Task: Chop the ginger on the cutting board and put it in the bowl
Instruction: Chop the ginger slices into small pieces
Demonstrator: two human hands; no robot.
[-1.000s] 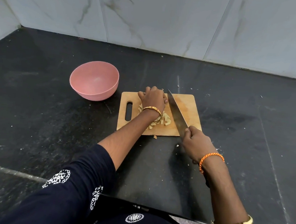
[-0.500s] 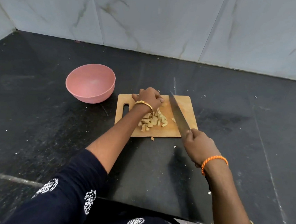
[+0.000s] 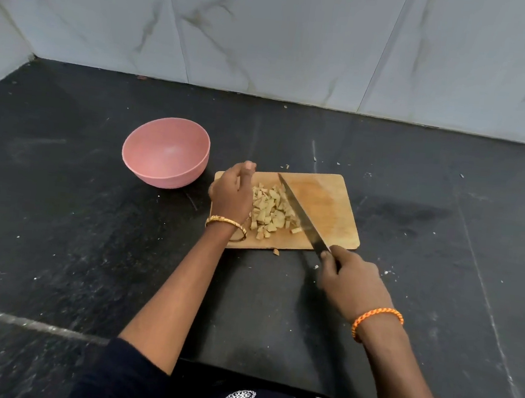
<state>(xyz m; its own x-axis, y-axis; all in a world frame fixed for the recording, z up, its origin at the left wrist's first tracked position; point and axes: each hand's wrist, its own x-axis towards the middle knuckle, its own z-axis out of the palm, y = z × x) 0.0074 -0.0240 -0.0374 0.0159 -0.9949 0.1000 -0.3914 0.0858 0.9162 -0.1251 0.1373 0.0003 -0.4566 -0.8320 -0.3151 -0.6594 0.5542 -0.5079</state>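
Observation:
A pile of chopped ginger (image 3: 271, 212) lies on the left half of the wooden cutting board (image 3: 328, 202). My left hand (image 3: 233, 192) stands on its edge against the pile's left side, fingers loosely cupped, thumb up. My right hand (image 3: 352, 284) grips the handle of a long knife (image 3: 301, 215). Its blade runs diagonally along the pile's right side, tip toward the far edge of the board. The pink bowl (image 3: 166, 152) stands empty on the black counter, just left of the board.
One stray ginger piece (image 3: 276, 251) lies on the black counter (image 3: 442, 248) right at the board's front edge. Small crumbs dot the counter. A marble-tiled wall (image 3: 270, 32) rises behind, and the counter's near edge runs below my arms.
My left hand has lifted off the ginger and shifted to the pile's left side, uncovering the pieces. The knife has swung in against the pile's right side.

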